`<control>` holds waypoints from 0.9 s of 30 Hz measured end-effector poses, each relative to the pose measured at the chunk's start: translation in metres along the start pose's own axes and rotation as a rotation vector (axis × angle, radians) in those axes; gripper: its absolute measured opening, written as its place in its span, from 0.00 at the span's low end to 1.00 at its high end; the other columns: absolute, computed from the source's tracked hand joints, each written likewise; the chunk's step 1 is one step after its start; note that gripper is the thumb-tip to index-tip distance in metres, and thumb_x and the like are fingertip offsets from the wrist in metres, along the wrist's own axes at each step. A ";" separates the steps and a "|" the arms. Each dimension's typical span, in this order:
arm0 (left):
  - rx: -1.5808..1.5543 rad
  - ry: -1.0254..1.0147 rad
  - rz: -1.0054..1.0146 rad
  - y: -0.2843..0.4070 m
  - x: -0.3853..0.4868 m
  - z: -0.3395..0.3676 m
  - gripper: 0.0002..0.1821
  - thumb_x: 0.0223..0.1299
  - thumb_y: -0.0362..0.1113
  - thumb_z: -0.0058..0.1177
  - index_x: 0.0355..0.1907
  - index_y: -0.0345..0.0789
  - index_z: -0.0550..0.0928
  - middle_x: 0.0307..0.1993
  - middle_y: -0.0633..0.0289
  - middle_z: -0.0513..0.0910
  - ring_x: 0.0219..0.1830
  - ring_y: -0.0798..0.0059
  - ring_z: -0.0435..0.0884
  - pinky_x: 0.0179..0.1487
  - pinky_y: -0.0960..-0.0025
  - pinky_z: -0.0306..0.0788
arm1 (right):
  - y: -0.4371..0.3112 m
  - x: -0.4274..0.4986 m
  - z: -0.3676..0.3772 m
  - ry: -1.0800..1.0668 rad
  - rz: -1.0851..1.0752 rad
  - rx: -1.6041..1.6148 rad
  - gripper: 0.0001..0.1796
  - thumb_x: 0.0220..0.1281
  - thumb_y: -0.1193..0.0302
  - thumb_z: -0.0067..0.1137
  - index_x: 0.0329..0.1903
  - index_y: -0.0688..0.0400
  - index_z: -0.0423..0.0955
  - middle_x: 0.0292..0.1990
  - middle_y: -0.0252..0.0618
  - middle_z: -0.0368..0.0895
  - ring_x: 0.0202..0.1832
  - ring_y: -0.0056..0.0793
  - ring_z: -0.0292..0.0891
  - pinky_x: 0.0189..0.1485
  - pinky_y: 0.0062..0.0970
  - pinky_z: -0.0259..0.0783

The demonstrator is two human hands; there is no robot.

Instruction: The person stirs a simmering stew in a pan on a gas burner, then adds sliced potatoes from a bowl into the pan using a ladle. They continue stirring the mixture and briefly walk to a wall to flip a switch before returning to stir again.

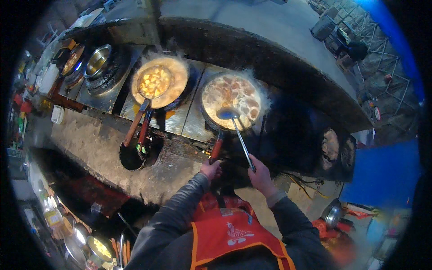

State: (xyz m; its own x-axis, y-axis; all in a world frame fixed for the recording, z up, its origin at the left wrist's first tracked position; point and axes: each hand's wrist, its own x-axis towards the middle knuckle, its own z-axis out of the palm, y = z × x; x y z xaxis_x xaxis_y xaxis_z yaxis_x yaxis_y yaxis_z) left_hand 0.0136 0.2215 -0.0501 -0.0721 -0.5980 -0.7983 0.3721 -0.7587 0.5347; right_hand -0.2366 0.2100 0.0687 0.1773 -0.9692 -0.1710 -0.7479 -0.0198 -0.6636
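My left hand (211,169) grips the red-brown handle of a wok (208,116) that sits on a burner in front of me. Inside it, pale bubbling liquid surrounds several brown pieces of food (238,87), and steam rises from the rim. My right hand (260,174) holds the metal shaft of a cooking ladle (241,139). The ladle's bowl rests low in the wok, at the side nearest me. To the left stands a second steaming wok (180,76). Over it lies a long-handled strainer (143,109) filled with yellow chunks of food (154,82).
Further left along the metal stove top (189,125) are a steel bowl (98,61) and another pan (73,60). A dark round opening (131,157) lies below the strainer's handle. Pots and a bowl of yellow food (100,248) stand at lower left. A blue panel (381,173) is at right.
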 end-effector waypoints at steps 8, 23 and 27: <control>0.014 -0.024 0.009 0.002 -0.006 0.001 0.14 0.75 0.42 0.59 0.53 0.39 0.74 0.34 0.61 0.83 0.30 0.72 0.84 0.32 0.65 0.82 | 0.000 -0.036 -0.033 0.063 0.031 0.124 0.32 0.68 0.73 0.62 0.75 0.56 0.71 0.48 0.53 0.87 0.44 0.42 0.86 0.51 0.37 0.80; 0.018 -0.047 0.021 -0.004 0.002 -0.005 0.25 0.74 0.41 0.63 0.66 0.42 0.70 0.41 0.60 0.79 0.32 0.70 0.82 0.32 0.64 0.80 | -0.011 0.004 -0.032 0.034 0.189 0.424 0.33 0.71 0.73 0.60 0.77 0.56 0.70 0.33 0.32 0.79 0.30 0.18 0.75 0.32 0.25 0.73; 0.095 -0.005 0.055 -0.002 -0.002 -0.001 0.28 0.73 0.41 0.64 0.69 0.41 0.69 0.45 0.59 0.78 0.34 0.68 0.83 0.33 0.64 0.81 | 0.000 0.027 -0.025 0.115 0.050 0.256 0.32 0.70 0.74 0.61 0.77 0.56 0.70 0.34 0.33 0.80 0.32 0.20 0.76 0.36 0.26 0.75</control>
State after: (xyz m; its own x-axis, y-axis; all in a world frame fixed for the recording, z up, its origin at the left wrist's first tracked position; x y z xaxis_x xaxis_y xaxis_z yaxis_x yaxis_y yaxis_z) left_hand 0.0140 0.2245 -0.0495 -0.0585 -0.6403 -0.7659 0.2863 -0.7458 0.6015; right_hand -0.2483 0.1773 0.0823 0.0599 -0.9892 -0.1337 -0.5656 0.0768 -0.8211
